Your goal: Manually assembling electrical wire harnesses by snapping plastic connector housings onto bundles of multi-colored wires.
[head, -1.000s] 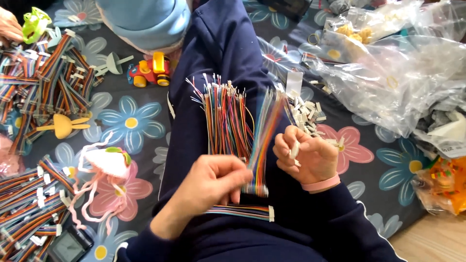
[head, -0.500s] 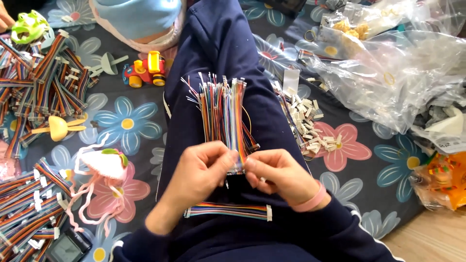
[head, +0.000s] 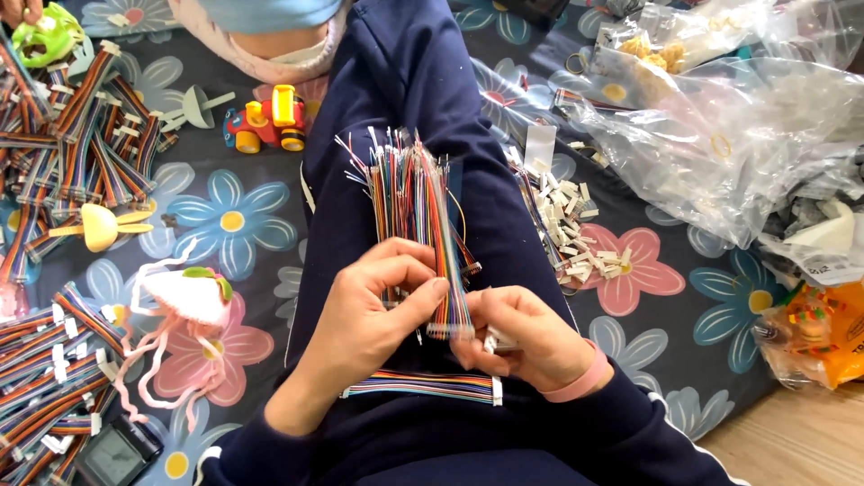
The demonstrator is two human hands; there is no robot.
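Both hands' fingers, left hand and right hand, pinched shut on multicoloured wire bundle along navy lap.

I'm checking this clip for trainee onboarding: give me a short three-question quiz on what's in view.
1. True or false: the left hand grips the bundle of coloured wires.
2. Where does the finished flat ribbon of wires lie?
A. on the lap
B. in a clear plastic bag
C. on the wooden floor
3. Fill in: the right hand has a pink ____ at its wrist.

Key: 1 true; 2 A; 3 band.
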